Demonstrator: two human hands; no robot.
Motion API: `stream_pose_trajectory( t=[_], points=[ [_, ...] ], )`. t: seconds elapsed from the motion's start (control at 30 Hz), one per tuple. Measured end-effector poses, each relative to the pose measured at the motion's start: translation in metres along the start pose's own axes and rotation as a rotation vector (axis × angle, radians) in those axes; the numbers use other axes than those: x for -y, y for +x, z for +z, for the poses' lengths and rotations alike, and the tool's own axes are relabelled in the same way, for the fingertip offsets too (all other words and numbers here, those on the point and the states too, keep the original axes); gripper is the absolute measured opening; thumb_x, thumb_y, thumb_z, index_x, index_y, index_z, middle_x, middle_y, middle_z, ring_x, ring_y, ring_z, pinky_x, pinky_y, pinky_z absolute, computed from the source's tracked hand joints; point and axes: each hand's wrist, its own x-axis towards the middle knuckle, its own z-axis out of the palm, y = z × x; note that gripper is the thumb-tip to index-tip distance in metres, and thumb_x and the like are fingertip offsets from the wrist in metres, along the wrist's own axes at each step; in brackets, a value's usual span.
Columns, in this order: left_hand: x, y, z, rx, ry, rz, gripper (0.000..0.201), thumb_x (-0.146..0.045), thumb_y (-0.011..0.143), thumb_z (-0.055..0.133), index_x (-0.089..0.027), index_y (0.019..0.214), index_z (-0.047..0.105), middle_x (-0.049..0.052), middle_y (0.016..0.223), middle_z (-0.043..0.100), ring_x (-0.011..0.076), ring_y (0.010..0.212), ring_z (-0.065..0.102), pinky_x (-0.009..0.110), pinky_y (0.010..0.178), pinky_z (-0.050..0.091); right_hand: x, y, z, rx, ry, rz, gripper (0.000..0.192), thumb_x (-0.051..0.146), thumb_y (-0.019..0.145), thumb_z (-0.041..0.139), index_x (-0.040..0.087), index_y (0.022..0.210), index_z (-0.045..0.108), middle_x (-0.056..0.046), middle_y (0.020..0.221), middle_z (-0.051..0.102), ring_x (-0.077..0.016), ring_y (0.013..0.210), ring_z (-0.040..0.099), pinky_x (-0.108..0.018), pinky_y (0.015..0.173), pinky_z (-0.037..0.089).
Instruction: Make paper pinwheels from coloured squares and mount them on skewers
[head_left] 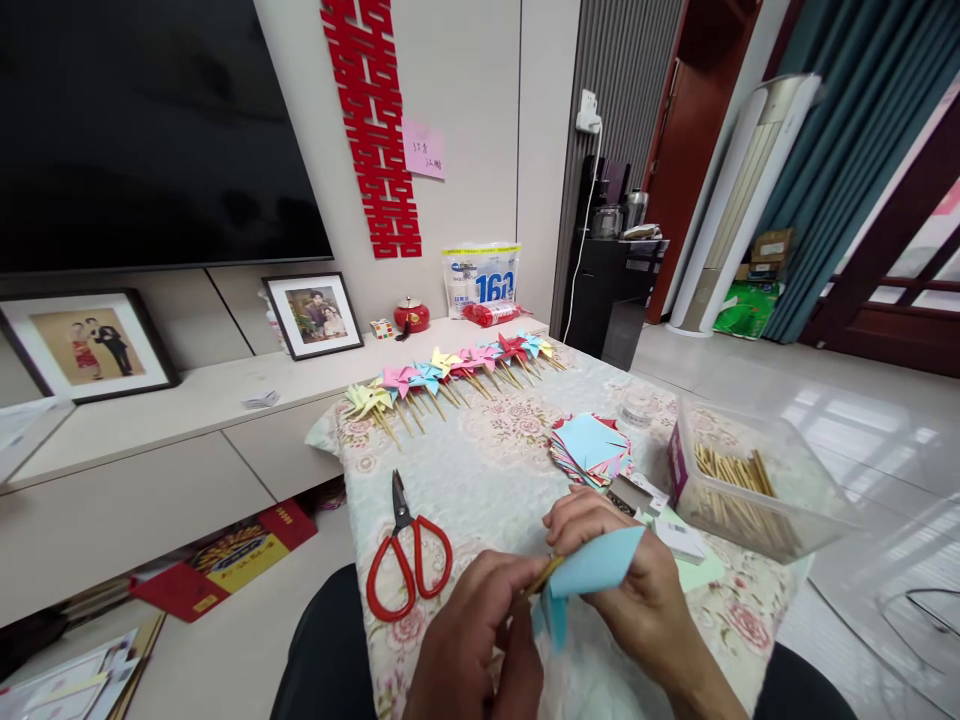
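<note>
Above the near edge of the table, my left hand [487, 630] is closed around a thin wooden stick [546, 577]. My right hand [637, 590] grips a light blue paper pinwheel [600, 562] at the stick's end, its fingertips touching the paper. Part of the pinwheel and the join with the stick are hidden by my fingers. Red-handled scissors [409, 555] lie to the left of my hands, blades pointing away. Past my right hand rests a stack of cut paper squares [591, 445], a blue one on top.
Finished pinwheels [427, 378] in several colours line the table's far left edge. On the right stands a clear plastic box [739, 490] of wooden sticks, near small white boxes [679, 538] and a roll of clear tape [637, 408]. A flowered cloth [517, 425] covers the table.
</note>
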Motion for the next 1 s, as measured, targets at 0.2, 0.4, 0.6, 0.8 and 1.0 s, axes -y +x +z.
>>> stream_pose_trajectory(
  t=[0.2, 0.4, 0.6, 0.8, 1.0],
  points=[
    [0.017, 0.006, -0.002, 0.036, -0.032, -0.286, 0.013, -0.018, 0.066, 0.071, -0.021, 0.078, 0.067, 0.001, 0.072, 0.063, 0.0167, 0.063, 0.055, 0.026, 0.060, 0.046, -0.004, 0.001, 0.004, 0.056, -0.028, 0.230, 0.011, 0.029, 0.091, 0.062, 0.021, 0.083, 0.063, -0.003, 0.083, 0.063, -0.0194, 0.080, 0.058, -0.031, 0.071, 0.045],
    [0.032, 0.009, 0.002, 0.029, -0.323, -0.512, 0.034, -0.046, 0.075, 0.076, -0.015, 0.088, 0.070, 0.004, 0.073, 0.065, 0.0166, 0.065, 0.056, 0.026, 0.061, 0.046, -0.003, 0.004, 0.008, 0.135, -0.063, 0.352, 0.018, 0.035, 0.089, 0.062, 0.019, 0.081, 0.064, -0.002, 0.076, 0.059, -0.0187, 0.074, 0.054, -0.030, 0.068, 0.041],
    [0.028, 0.013, -0.004, 0.083, -0.357, -0.521, 0.030, -0.042, 0.073, 0.078, -0.015, 0.079, 0.069, -0.001, 0.068, 0.060, 0.0109, 0.060, 0.047, 0.022, 0.056, 0.040, -0.008, 0.003, 0.004, 0.201, -0.024, 0.289, 0.020, 0.037, 0.087, 0.062, 0.019, 0.079, 0.064, -0.002, 0.076, 0.059, -0.0181, 0.073, 0.054, -0.029, 0.067, 0.042],
    [0.038, 0.015, -0.002, 0.127, -0.339, -0.562, 0.030, -0.041, 0.072, 0.077, -0.013, 0.080, 0.070, 0.000, 0.064, 0.060, 0.0118, 0.057, 0.048, 0.023, 0.055, 0.040, -0.018, 0.001, 0.005, 0.188, 0.016, 0.279, 0.014, 0.030, 0.081, 0.064, 0.019, 0.074, 0.065, -0.002, 0.073, 0.060, -0.0175, 0.070, 0.054, -0.028, 0.065, 0.043],
    [0.044, 0.025, 0.008, 0.023, -0.466, -0.663, 0.029, -0.037, 0.066, 0.082, -0.014, 0.075, 0.068, -0.002, 0.057, 0.058, 0.0107, 0.050, 0.046, 0.023, 0.050, 0.034, -0.026, 0.002, 0.005, 0.152, 0.022, 0.430, 0.013, 0.029, 0.082, 0.066, 0.019, 0.075, 0.065, 0.001, 0.071, 0.062, -0.0167, 0.071, 0.057, -0.027, 0.066, 0.046]
  ],
)
